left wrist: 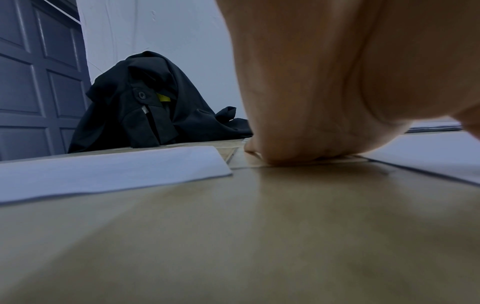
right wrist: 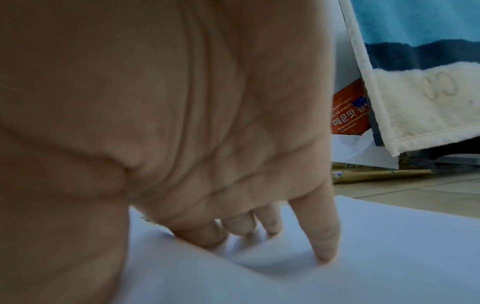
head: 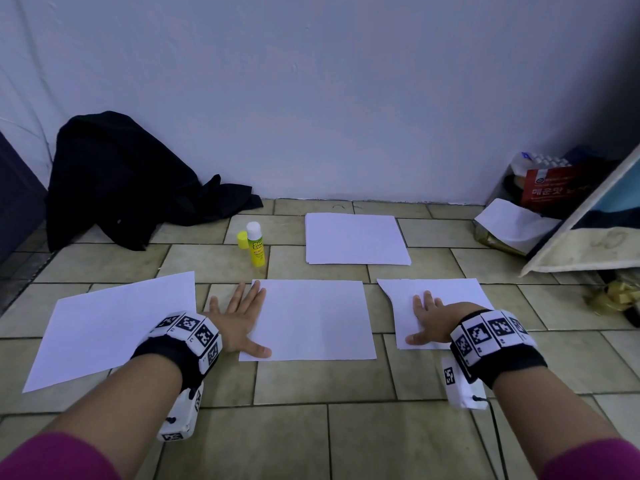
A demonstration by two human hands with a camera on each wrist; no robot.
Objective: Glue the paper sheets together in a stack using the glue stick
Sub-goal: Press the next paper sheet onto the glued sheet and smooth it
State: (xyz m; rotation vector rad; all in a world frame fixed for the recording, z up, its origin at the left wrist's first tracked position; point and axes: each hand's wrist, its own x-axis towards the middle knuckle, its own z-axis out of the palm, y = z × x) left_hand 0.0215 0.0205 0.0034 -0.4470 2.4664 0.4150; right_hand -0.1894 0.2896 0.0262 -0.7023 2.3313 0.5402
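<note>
Three single white sheets lie in a row on the tiled floor: a left sheet [head: 110, 327], a middle sheet [head: 318, 320] and a right sheet [head: 440, 303]. A stack of paper [head: 356, 239] lies beyond them. The yellow glue stick [head: 255, 244] stands uncapped with its yellow cap [head: 242, 239] beside it. My left hand [head: 239, 323] lies flat with spread fingers, straddling the floor and the middle sheet's left edge. My right hand [head: 429, 320] presses flat on the right sheet [right wrist: 389, 257], its fingers [right wrist: 324, 236] straight.
A black garment [head: 131, 181] is heaped against the wall at the back left, also seen from the left wrist [left wrist: 155, 102]. Boxes and a red packet [head: 550, 187] sit at the back right beside a hanging towel [right wrist: 420, 102].
</note>
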